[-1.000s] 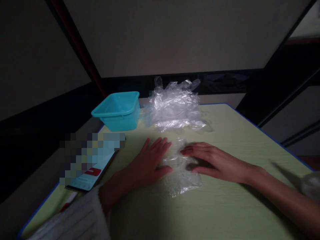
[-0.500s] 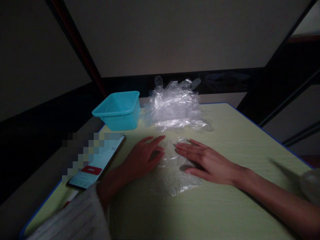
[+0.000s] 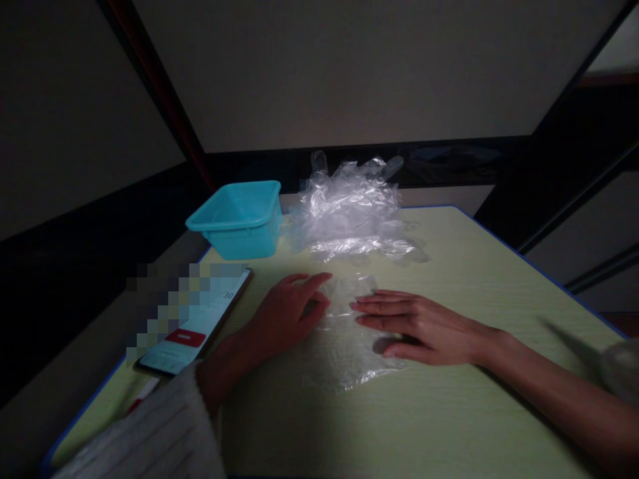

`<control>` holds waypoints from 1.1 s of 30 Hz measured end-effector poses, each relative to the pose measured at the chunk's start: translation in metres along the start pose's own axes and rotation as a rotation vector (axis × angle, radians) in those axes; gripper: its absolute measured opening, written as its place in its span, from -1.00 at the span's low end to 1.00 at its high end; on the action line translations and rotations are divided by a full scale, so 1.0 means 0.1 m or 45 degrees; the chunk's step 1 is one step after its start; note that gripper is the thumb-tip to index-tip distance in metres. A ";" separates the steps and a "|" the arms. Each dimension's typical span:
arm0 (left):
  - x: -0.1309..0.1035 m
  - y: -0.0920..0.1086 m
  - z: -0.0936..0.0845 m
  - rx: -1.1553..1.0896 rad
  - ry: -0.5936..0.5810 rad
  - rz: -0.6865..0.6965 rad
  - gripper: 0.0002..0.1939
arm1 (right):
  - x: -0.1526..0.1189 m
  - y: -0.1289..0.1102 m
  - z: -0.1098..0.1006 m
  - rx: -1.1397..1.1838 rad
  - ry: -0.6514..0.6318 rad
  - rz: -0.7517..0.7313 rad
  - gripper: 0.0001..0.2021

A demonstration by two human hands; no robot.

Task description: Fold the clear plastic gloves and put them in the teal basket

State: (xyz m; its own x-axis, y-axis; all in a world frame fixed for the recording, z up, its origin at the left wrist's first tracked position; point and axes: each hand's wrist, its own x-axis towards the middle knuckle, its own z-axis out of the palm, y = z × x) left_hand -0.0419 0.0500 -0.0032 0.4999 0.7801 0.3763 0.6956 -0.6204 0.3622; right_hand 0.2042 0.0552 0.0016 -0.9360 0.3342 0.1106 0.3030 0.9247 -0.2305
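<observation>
Fingers of the left hand (image 3: 282, 313) are half curled, grip unclear; the right hand (image 3: 429, 327), open on the plastic (image 3: 344, 359), now lies slightly lower.

flat plastic (image 3: 344, 346) partly covered, phone (image 3: 212, 326) partly pixelated

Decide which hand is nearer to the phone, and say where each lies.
Left. The left hand is right of the phone; the right hand is farther right, by the clear plastic's right side.
</observation>
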 end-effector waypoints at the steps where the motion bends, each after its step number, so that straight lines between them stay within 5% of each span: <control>1: 0.00 0.00 0.00 0.004 0.000 -0.002 -0.65 | 0.00 0.00 0.01 -0.005 -0.002 0.001 -0.52; 9: 0.00 -0.01 0.02 0.014 0.046 0.046 -0.70 | 0.01 -0.02 0.02 -0.028 0.019 0.024 -0.48; 14: -0.05 0.02 0.06 0.037 0.071 0.164 -0.68 | -0.02 -0.02 0.00 0.042 0.223 0.042 -0.58; 18: -0.09 0.16 0.11 -0.018 -0.048 0.212 -0.63 | -0.04 0.00 -0.01 0.038 0.339 0.119 -0.63; 26: -0.09 0.33 0.18 0.060 -0.469 0.162 -0.36 | -0.03 0.04 0.00 -0.015 0.159 0.265 -0.40; 33: -0.09 0.30 0.17 0.158 -0.546 0.111 -0.32 | -0.07 0.07 0.00 0.085 -0.035 0.406 -0.22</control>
State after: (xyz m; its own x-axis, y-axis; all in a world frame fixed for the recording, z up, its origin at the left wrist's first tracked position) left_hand -0.0166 0.0258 -0.0104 0.7096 0.7046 0.0041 0.6851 -0.6912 0.2300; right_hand 0.2129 0.0590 -0.0011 -0.8005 0.5993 -0.0033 0.5702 0.7599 -0.3121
